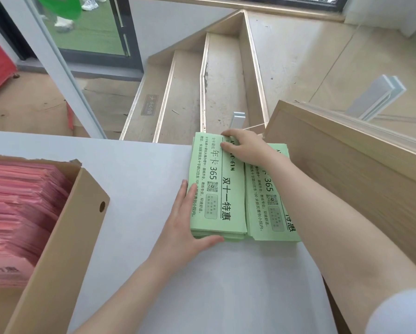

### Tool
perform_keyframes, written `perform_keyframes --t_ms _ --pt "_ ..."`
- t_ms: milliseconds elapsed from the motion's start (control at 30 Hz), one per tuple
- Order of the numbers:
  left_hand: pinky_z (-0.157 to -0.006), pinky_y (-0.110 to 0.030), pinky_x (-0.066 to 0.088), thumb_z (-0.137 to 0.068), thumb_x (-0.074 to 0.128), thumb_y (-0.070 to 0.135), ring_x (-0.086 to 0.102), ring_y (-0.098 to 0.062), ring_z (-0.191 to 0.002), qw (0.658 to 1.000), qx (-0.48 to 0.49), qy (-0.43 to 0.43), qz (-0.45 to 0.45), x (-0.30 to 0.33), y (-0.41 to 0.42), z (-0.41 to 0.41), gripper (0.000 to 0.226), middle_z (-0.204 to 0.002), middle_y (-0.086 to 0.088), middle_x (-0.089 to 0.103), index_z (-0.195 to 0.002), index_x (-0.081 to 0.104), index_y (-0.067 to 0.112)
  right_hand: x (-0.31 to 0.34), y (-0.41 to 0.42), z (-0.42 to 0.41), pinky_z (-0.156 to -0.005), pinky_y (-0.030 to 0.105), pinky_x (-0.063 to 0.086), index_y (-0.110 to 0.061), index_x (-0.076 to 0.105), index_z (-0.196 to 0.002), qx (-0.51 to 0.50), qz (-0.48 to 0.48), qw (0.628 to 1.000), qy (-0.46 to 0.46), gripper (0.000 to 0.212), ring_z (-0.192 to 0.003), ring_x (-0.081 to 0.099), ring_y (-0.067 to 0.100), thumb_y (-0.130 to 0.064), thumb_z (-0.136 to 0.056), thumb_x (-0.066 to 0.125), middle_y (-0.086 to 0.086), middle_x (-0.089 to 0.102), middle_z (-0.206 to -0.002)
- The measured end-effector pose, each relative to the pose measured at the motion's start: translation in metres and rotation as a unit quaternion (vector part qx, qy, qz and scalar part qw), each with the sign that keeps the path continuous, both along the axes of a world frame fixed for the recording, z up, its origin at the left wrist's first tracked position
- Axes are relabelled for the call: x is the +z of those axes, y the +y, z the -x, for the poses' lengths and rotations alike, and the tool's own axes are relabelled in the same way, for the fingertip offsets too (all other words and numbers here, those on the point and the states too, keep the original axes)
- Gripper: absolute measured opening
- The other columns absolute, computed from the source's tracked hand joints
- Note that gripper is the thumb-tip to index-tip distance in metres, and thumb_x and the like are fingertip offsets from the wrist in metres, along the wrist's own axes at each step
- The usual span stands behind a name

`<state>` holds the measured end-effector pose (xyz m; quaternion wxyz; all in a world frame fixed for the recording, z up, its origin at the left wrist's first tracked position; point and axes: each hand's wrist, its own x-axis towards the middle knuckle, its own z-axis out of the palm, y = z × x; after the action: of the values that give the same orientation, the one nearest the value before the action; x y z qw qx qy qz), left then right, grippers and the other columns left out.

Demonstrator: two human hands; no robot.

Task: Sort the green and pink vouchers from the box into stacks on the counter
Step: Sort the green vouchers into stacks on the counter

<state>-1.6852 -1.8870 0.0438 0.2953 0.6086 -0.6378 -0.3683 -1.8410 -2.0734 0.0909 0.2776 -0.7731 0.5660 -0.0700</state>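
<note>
The top sheet of the left green stack (218,189) carries black print I can read sideways: "年卡 365", "双十一特惠", part of "GYM" beside my fingers, a QR code and a line of small address text. The right green stack (269,201) lies just beside it, touching along the long edge, with the same "365" and QR code showing past my forearm. My left hand (185,225) is flat and open — fingers straight along the left stack's near-left edge, thumb pressed along its near end, squaring it rather than gripping it. My right hand (244,147) reaches across both stacks, its fingers curled down on the far end of the left stack's top sheet; whether they pinch the paper or only press it I cannot tell. Pink vouchers (16,213) fill the cardboard box (81,218) at my left, well apart from the green ones, with dark print on the nearest sheet too blurred to read. Everything rests on a pale grey counter (142,169). To my right runs a light wood panel (347,177) topped with glass, and beyond the counter wooden stairs (190,92) drop away — one tread bears a small plaque I can't make out.
</note>
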Motion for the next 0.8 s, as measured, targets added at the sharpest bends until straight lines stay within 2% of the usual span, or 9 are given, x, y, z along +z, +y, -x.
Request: perform_keyframes --t_ms 133,267,433,500,533,600,633,700,800 --pt "-0.086 0.013 0.0 -0.066 0.081 0.033 -0.014 0.038 -0.112 1.0 -0.018 -0.007 0.002 -0.002 0.001 0.0 0.11 -0.144 0.028 -0.016 -0.135 -0.004 0.039 -0.002 -0.002 -0.004 -0.092 0.033 0.04 -0.019 0.049 -0.13 -0.004 0.016 1.0 0.01 0.04 -0.116 0.051 0.023 -0.035 -0.094 0.047 0.006 0.057 -0.127" --pt "-0.088 0.012 0.002 -0.068 0.08 0.033 -0.013 0.036 -0.115 1.0 -0.019 -0.007 0.011 -0.004 0.0 0.002 0.107 -0.147 0.023 -0.016 -0.132 -0.006 0.042 -0.005 -0.001 -0.005 -0.092 0.037 0.044 -0.017 0.053 -0.125 -0.001 0.039 0.999 0.019 0.037 -0.108 0.055 0.023 -0.034 -0.092 0.049 0.005 0.062 -0.117" --pt "-0.092 0.009 0.004 -0.068 0.077 0.041 0.0 0.018 -0.128 0.999 0.001 -0.02 0.03 -0.005 0.002 0.007 0.105 -0.145 0.025 -0.014 -0.137 -0.002 0.038 -0.007 0.002 -0.003 -0.093 0.035 0.042 -0.02 0.051 -0.127 0.006 0.055 0.998 0.022 0.038 -0.11 0.054 0.024 -0.036 -0.093 0.048 0.004 0.062 -0.118" --pt "-0.099 0.001 0.008 -0.067 0.077 0.044 0.001 0.015 -0.13 0.999 0.006 -0.028 0.031 -0.004 0.002 0.008 0.106 -0.145 0.025 -0.014 -0.143 0.003 0.034 -0.007 0.003 -0.001 -0.104 0.037 0.033 -0.021 0.049 -0.131 0.017 0.066 0.997 0.039 0.04 -0.117 0.051 0.023 -0.039 -0.095 0.044 0.003 0.062 -0.12" --pt "-0.105 -0.006 0.01 -0.066 0.077 0.045 -0.001 0.012 -0.132 0.999 0.008 -0.035 0.03 -0.002 0.001 0.007 0.108 -0.146 0.023 -0.015 -0.144 0.004 0.031 -0.008 0.004 0.001 -0.111 0.037 0.022 -0.023 0.045 -0.134 0.021 0.081 0.995 0.049 0.043 -0.122 0.048 0.021 -0.041 -0.096 0.04 0.002 0.061 -0.123" --pt "-0.115 -0.025 0.008 -0.063 0.077 0.051 -0.008 0.001 -0.138 0.991 0.0 -0.118 0.058 0.007 0.001 0.005 0.114 -0.15 0.011 -0.016 -0.146 0.003 0.027 -0.007 0.008 0.013 -0.116 0.039 0.005 -0.023 0.035 -0.141 -0.015 0.102 0.994 0.027 0.047 -0.132 0.039 0.017 -0.041 -0.098 0.033 0.002 0.054 -0.133" --pt "-0.117 -0.033 0.006 -0.059 0.077 0.056 -0.008 -0.007 -0.141 0.976 -0.011 -0.19 0.102 0.011 0.0 0.004 0.118 -0.154 0.002 -0.012 -0.147 0.006 0.024 -0.006 0.011 0.022 -0.117 0.039 0.005 -0.021 0.033 -0.142 -0.053 0.107 0.993 0.003 0.047 -0.133 0.037 0.017 -0.039 -0.099 0.031 0.003 0.052 -0.136" --pt "-0.112 -0.042 0.01 -0.049 0.075 0.066 0.011 -0.023 -0.141 0.937 -0.052 -0.301 0.169 0.021 0.0 0.01 0.12 -0.154 -0.015 0.013 -0.144 0.025 0.011 -0.005 0.016 0.046 -0.115 0.041 0.016 -0.016 0.039 -0.139 -0.117 0.103 0.988 -0.016 0.043 -0.132 0.038 0.02 -0.033 -0.1 0.031 0.006 0.05 -0.137" --pt "-0.107 -0.041 0.026 -0.041 0.073 0.073 0.042 -0.028 -0.13 0.912 -0.12 -0.338 0.201 0.027 -0.004 0.042 0.116 -0.139 -0.016 0.046 -0.13 0.048 0.002 -0.008 0.024 0.071 -0.108 0.042 0.03 -0.014 0.046 -0.133 -0.122 0.072 0.99 0.01 0.038 -0.128 0.042 0.024 -0.027 -0.099 0.033 0.008 0.05 -0.137"
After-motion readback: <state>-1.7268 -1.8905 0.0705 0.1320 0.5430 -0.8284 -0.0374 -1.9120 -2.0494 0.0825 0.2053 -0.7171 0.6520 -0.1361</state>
